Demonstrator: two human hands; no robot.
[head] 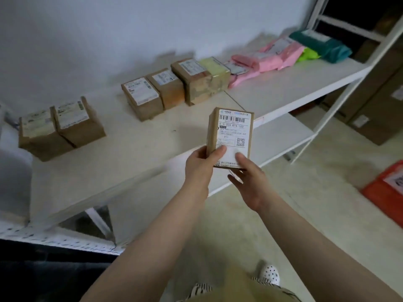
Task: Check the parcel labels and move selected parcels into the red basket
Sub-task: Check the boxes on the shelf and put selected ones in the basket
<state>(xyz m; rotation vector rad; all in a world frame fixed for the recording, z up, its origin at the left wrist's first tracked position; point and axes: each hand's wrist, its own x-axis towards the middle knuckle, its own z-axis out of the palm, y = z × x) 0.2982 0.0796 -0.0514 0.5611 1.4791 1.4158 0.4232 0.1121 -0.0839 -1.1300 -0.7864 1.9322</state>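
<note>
I hold a small brown cardboard parcel [231,131] upright in front of the shelf, its white shipping label with barcode and QR code facing me. My left hand [201,165] grips its lower left edge, thumb on the label. My right hand [248,177] holds its lower right corner, thumb on the label and fingers underneath. The red basket [386,190] sits on the floor at the right edge, only partly in view.
On the white shelf [283,92] stand two brown boxes [61,129] at left, several more boxes [172,88] in the middle, then pink mailers [263,58], a green bag and a teal bag [322,43]. Large cartons [375,101] stand on the floor at right.
</note>
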